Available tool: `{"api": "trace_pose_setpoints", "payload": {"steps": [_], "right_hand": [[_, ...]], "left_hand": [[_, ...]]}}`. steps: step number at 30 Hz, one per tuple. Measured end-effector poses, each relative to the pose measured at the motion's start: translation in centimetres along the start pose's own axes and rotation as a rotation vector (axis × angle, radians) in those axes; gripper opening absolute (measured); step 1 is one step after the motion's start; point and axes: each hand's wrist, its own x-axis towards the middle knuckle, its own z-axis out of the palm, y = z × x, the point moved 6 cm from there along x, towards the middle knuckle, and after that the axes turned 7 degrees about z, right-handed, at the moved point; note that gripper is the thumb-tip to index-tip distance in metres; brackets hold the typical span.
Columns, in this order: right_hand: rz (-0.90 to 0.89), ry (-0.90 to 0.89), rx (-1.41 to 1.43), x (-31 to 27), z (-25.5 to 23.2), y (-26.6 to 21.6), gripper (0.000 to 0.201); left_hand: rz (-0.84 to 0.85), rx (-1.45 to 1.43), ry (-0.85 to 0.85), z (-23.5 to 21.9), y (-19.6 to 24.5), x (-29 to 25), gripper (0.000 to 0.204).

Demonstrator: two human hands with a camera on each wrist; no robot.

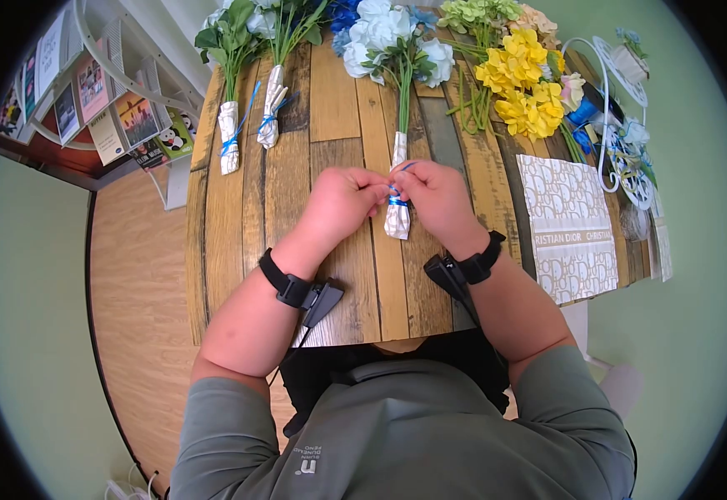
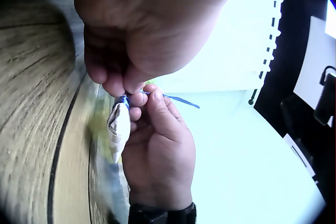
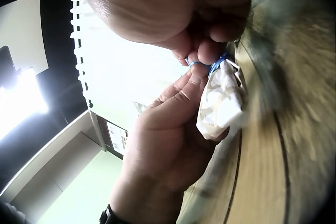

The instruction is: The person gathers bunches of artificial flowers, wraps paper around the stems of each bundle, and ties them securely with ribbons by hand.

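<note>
A bunch of white and blue flowers [image 1: 392,37] lies on the wooden table [image 1: 338,108], its stems wrapped in patterned paper [image 1: 397,218]. A blue ribbon [image 1: 397,198] circles the wrap. My left hand [image 1: 342,204] and right hand [image 1: 434,196] meet over it, both pinching the ribbon with curled fingertips. In the left wrist view the left fingers [image 2: 118,79] hold the ribbon [image 2: 178,99] above the paper wrap [image 2: 118,127]. In the right wrist view the right fingers [image 3: 202,50] pinch the ribbon [image 3: 218,62] at the top of the wrap [image 3: 220,103].
Two finished wrapped bunches [image 1: 230,125] [image 1: 272,108] with blue ribbons lie at the far left of the table. Loose yellow flowers [image 1: 522,83] and green stems lie at the right, beside a patterned paper sheet [image 1: 567,225] and a white wire stand [image 1: 622,125]. A magazine rack [image 1: 97,92] stands left.
</note>
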Motion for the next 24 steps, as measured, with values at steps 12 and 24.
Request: {"api": "trace_pose_setpoints", "payload": {"steps": [12,24], "right_hand": [[-0.231,0.032,-0.19,-0.7,-0.7,-2.8,0.015],[-0.446,0.092,-0.378,-1.0,-0.4,-4.7,0.013]], "left_hand": [[0.181,0.058,0.076,0.5,1.2,-0.4,0.013],[0.111,-0.116,0.124,1.0,0.8,-0.3,0.012]]}}
